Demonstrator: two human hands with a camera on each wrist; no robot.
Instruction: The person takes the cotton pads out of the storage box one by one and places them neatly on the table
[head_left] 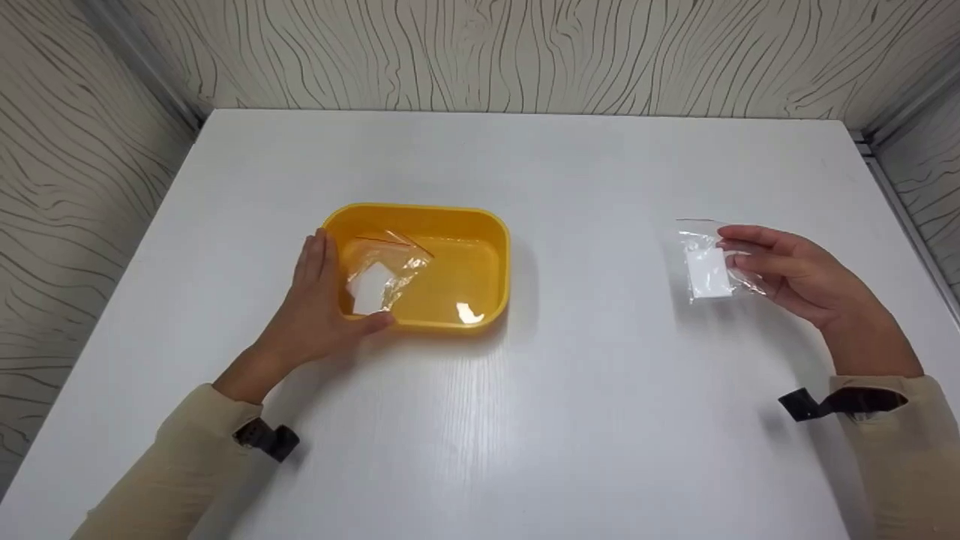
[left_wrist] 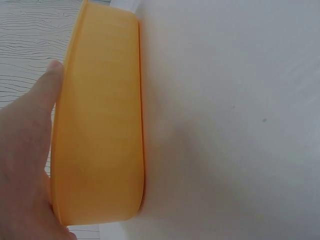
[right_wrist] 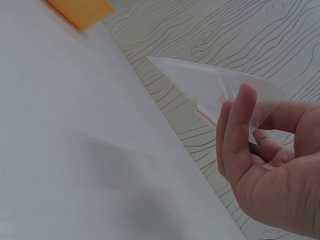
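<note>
Along the left edge of the head view, a patterned wall (head_left: 67, 225) with dark wavy lines ran beside the white table (head_left: 600, 375). Next came the left sleeve (head_left: 176, 465), beige, with a black strap (head_left: 264, 439) at its cuff. The left hand (head_left: 315, 307) was spread wide between thumb and fingers, and it held the yellow box (head_left: 457, 276) round its near left corner: the fingers lay along the left side, and the thumb rested on the near rim. The left wrist view showed the box's outer wall from close by, its base down on the table.

Within the left part of the box lay clear plastic bagging (head_left: 411, 271) with thin red lines and a white piece (head_left: 373, 289) showing through; whether it was one bag or more, I could not tell. A bright reflection sat in the near right corner of the box floor.

Farther right, well apart from the box, a clear bag (head_left: 697, 241) with a white rectangle (head_left: 709, 273) inside was held above the table. The right hand (head_left: 806, 277) pinched the bag at its right side, fingers bent and closed against the thumb; the right wrist view showed a short red line on the plastic. Behind that hand, a second black strap (head_left: 855, 402) crossed the beige right sleeve (head_left: 900, 465), near the table's right edge.
</note>
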